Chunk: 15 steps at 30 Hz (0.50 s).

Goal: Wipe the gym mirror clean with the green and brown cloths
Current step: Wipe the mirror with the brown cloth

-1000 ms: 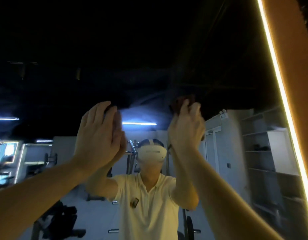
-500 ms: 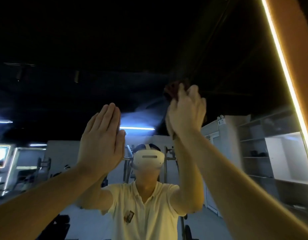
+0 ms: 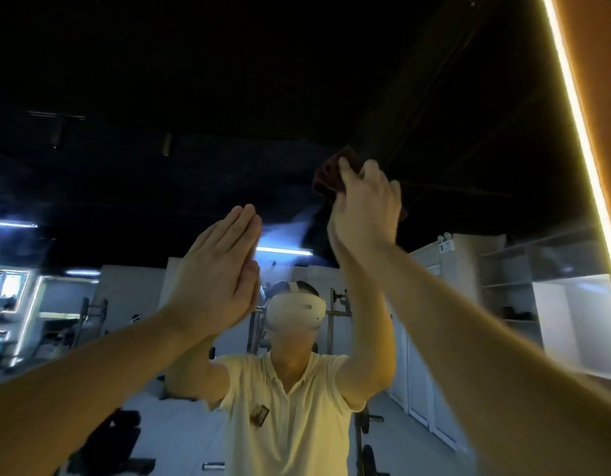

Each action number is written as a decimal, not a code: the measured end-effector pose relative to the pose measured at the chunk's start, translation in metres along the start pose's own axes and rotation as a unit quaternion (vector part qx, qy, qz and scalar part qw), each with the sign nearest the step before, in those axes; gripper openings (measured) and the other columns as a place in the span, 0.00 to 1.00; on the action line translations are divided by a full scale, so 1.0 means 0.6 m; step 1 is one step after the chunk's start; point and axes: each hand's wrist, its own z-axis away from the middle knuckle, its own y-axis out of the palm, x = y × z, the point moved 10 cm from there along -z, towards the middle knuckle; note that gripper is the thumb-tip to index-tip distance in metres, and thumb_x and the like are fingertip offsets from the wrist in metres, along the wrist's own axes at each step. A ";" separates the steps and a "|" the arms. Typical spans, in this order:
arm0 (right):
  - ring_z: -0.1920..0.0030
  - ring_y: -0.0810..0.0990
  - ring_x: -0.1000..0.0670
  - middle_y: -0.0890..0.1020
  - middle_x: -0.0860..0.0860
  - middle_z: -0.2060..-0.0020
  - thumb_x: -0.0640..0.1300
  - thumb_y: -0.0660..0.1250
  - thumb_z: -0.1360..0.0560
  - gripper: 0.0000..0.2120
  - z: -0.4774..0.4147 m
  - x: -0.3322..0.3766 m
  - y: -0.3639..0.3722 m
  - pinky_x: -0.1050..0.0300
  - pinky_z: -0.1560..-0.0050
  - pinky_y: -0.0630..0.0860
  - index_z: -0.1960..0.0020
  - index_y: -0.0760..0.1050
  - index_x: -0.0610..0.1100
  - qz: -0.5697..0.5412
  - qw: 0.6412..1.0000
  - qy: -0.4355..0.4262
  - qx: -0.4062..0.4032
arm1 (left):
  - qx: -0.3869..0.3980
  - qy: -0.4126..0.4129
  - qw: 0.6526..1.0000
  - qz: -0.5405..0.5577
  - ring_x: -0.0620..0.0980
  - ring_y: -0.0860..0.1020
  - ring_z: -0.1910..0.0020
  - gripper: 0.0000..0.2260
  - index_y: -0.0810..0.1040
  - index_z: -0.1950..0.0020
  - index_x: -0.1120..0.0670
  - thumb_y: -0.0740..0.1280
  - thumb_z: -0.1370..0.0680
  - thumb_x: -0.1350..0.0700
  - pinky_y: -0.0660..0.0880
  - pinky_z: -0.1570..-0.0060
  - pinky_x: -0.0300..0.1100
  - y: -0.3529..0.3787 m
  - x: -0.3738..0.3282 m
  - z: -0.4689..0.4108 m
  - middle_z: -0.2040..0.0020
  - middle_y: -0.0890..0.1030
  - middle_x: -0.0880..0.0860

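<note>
Wiping looks midway: right hand [image 3: 366,207] grips the brown cloth [image 3: 326,178] high on the mirror [image 3: 194,97], hazy streaks [image 3: 290,222] beside it; left hand [image 3: 216,269] flat, fingers straight, green cloth unseen

Black ceiling [image 3: 228,63] spanning overhead. Warm light strip [image 3: 579,132] glowing down the right edge. Blue-white tube light [image 3: 283,250] shining at the rear. White open shelving [image 3: 510,286] standing at right. Gym rack [image 3: 338,310] standing centre. Pale floor [image 3: 180,434] lying below.
</note>
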 end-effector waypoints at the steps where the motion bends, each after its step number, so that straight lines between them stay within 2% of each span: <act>1: 0.45 0.75 0.45 0.73 0.45 0.41 0.47 0.67 0.21 0.28 0.028 0.031 0.006 0.47 0.38 0.72 0.22 0.66 0.48 -0.007 1.000 -0.006 0.001 | 0.006 0.001 1.000 0.011 0.52 0.57 0.18 0.27 0.60 0.18 0.59 0.50 0.15 0.49 0.54 0.21 0.49 -0.006 0.001 -0.001 0.18 0.60 0.57; 3: 0.49 0.75 0.47 0.75 0.46 0.45 0.48 0.75 0.28 0.34 0.125 0.094 0.013 0.49 0.44 0.75 0.24 0.69 0.47 -0.029 0.996 -0.086 0.018 | 0.010 -0.006 0.999 0.031 0.54 0.62 0.20 0.27 0.64 0.20 0.60 0.51 0.16 0.49 0.59 0.23 0.52 -0.024 0.003 0.000 0.20 0.65 0.58; 5: 0.50 0.76 0.48 0.77 0.46 0.48 0.50 0.81 0.36 0.38 0.231 0.118 0.006 0.52 0.49 0.79 0.28 0.75 0.46 -0.069 0.976 -0.193 0.071 | 0.005 -0.025 0.999 0.024 0.57 0.67 0.23 0.28 0.67 0.22 0.61 0.52 0.18 0.50 0.60 0.26 0.52 -0.046 0.008 0.009 0.22 0.69 0.60; 8: 0.53 0.82 0.45 0.80 0.44 0.50 0.47 0.78 0.35 0.34 0.303 0.114 -0.006 0.50 0.51 0.81 0.29 0.76 0.45 -0.014 0.901 -0.418 0.116 | 0.029 -0.030 0.999 0.003 0.57 0.69 0.24 0.29 0.68 0.22 0.61 0.53 0.19 0.47 0.61 0.27 0.51 -0.060 0.009 0.035 0.23 0.70 0.60; 9: 0.54 0.81 0.45 0.79 0.44 0.50 0.47 0.78 0.34 0.35 0.276 0.097 -0.007 0.49 0.53 0.80 0.28 0.74 0.46 0.015 0.890 -0.442 0.114 | 0.041 -0.018 0.999 -0.010 0.58 0.69 0.25 0.30 0.68 0.22 0.62 0.54 0.19 0.46 0.61 0.27 0.51 -0.058 0.004 0.042 0.23 0.71 0.60; 10: 0.54 0.79 0.45 0.78 0.44 0.51 0.48 0.78 0.32 0.35 0.220 0.076 -0.010 0.49 0.54 0.78 0.27 0.72 0.48 0.046 0.903 -0.418 0.088 | 0.056 -0.006 0.998 -0.024 0.58 0.70 0.25 0.31 0.68 0.22 0.63 0.54 0.19 0.45 0.62 0.27 0.51 -0.054 -0.002 0.049 0.24 0.71 0.61; 12: 0.49 0.76 0.44 0.74 0.44 0.46 0.51 0.72 0.24 0.33 0.078 0.032 -0.020 0.49 0.48 0.73 0.21 0.64 0.53 0.090 0.959 -0.266 0.039 | 0.088 0.001 0.996 -0.035 0.58 0.68 0.23 0.34 0.66 0.21 0.64 0.54 0.20 0.41 0.61 0.27 0.52 -0.040 -0.007 0.063 0.22 0.69 0.61; 14: 0.42 0.75 0.43 0.73 0.44 0.41 0.49 0.65 0.19 0.30 0.001 0.017 -0.012 0.46 0.40 0.69 0.19 0.61 0.54 0.083 0.989 -0.114 0.035 | 0.115 -0.011 0.993 -0.013 0.52 0.59 0.20 0.37 0.61 0.19 0.62 0.52 0.21 0.38 0.58 0.25 0.50 -0.030 -0.002 0.070 0.19 0.62 0.58; 15: 0.41 0.75 0.43 0.73 0.43 0.40 0.48 0.65 0.19 0.29 -0.002 0.028 -0.005 0.45 0.37 0.69 0.20 0.62 0.52 0.055 0.996 -0.060 0.034 | 0.122 -0.021 0.992 0.003 0.50 0.57 0.20 0.38 0.60 0.18 0.61 0.51 0.21 0.37 0.56 0.24 0.49 -0.029 0.002 0.068 0.18 0.60 0.56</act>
